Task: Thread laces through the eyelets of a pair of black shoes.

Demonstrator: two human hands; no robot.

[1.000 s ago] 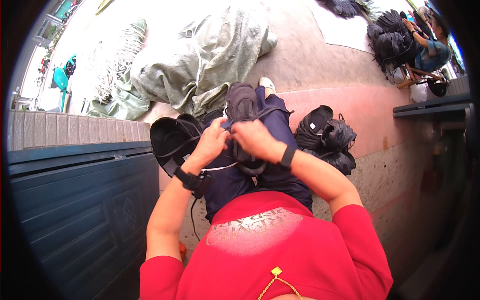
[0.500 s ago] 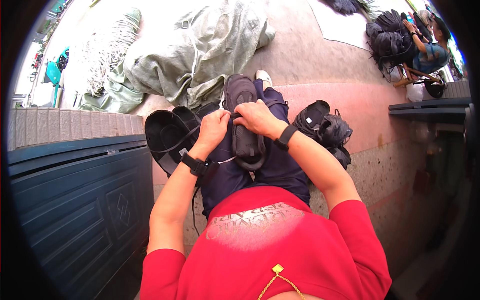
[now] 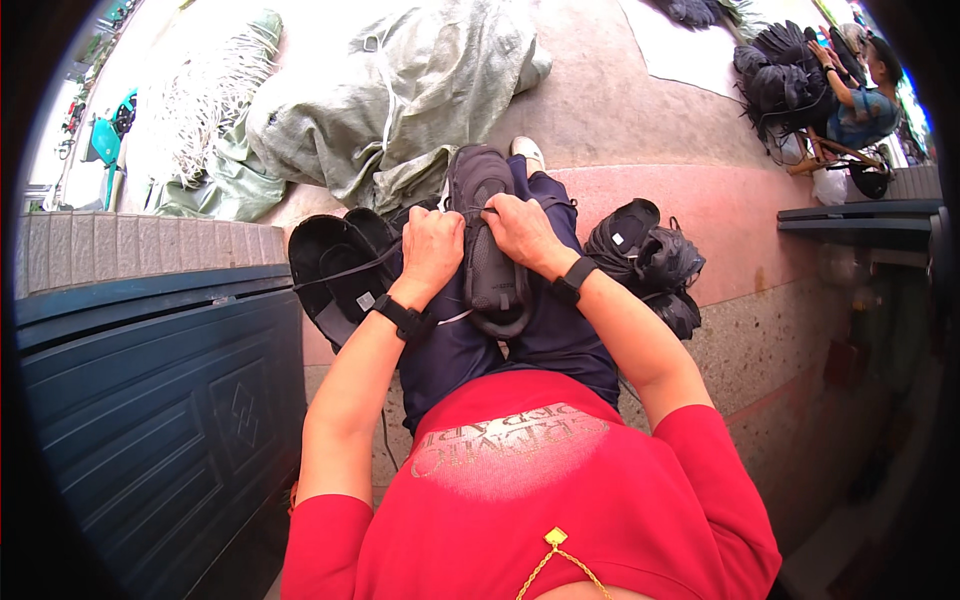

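Observation:
A dark shoe (image 3: 497, 285) lies lengthwise across my lap, its toe end pointing toward me. Both hands pinch a thin black shoelace (image 3: 473, 211) over its upper part. My left hand (image 3: 433, 245) is closed on the lace at the shoe's left side. Closed as well, my right hand (image 3: 525, 236) grips the lace from the right, with its knuckles over the shoe's edge. A loose strand of lace trails left from my left hand. The exact fingertip hold is too small to make out.
Black shoe uppers (image 3: 328, 275) rest left of my legs, and more dark shoes (image 3: 640, 250) are bunched on the right. A grey-green woven sack (image 3: 400, 100) lies ahead, beside white cords (image 3: 215, 100). Blue panelled doors (image 3: 160, 420) flank me. Far right, a person (image 3: 862, 105) sits by a black pile.
My hands have drawn farther apart, the left to the left and the right slightly right and down the shoe's side. The lace now stretches between them across the shoe.

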